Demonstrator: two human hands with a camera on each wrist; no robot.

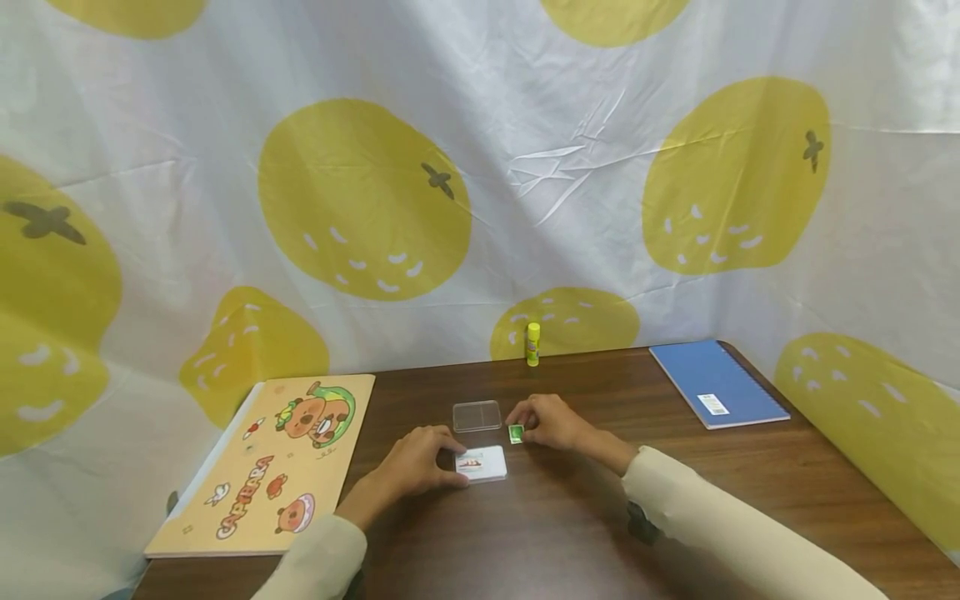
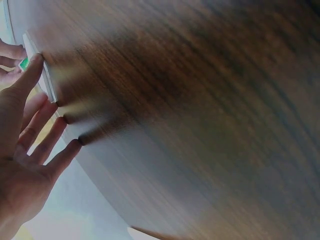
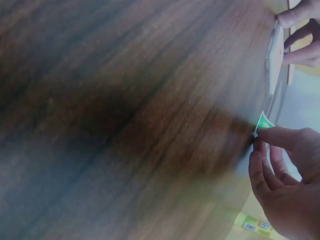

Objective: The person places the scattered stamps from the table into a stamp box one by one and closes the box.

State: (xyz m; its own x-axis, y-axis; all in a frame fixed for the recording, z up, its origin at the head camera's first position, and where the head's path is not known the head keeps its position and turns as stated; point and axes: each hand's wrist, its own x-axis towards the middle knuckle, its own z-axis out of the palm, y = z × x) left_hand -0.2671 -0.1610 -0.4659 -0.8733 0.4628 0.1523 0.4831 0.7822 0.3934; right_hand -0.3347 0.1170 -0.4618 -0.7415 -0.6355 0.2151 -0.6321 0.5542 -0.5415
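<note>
A flat clear case with white contents (image 1: 491,463) and a small picture piece at its left lies on the table. The left hand (image 1: 420,462) grips its left end between thumb and fingers; in the left wrist view the left hand (image 2: 35,135) has its thumb on the near edge and other fingers spread. Just right of the case, the right hand (image 1: 553,422) pinches a small green stamp-like piece (image 1: 516,433). The right wrist view shows that green piece (image 3: 264,121) between thumb and fingertips of the right hand (image 3: 290,170), close to the case (image 3: 275,60).
An empty clear lid (image 1: 477,416) lies behind the case. A yellow-green glue stick (image 1: 533,345) stands at the table's back edge. On the left is a capybara-printed board or folder (image 1: 300,467); at the back right lies a blue spiral notebook (image 1: 716,379).
</note>
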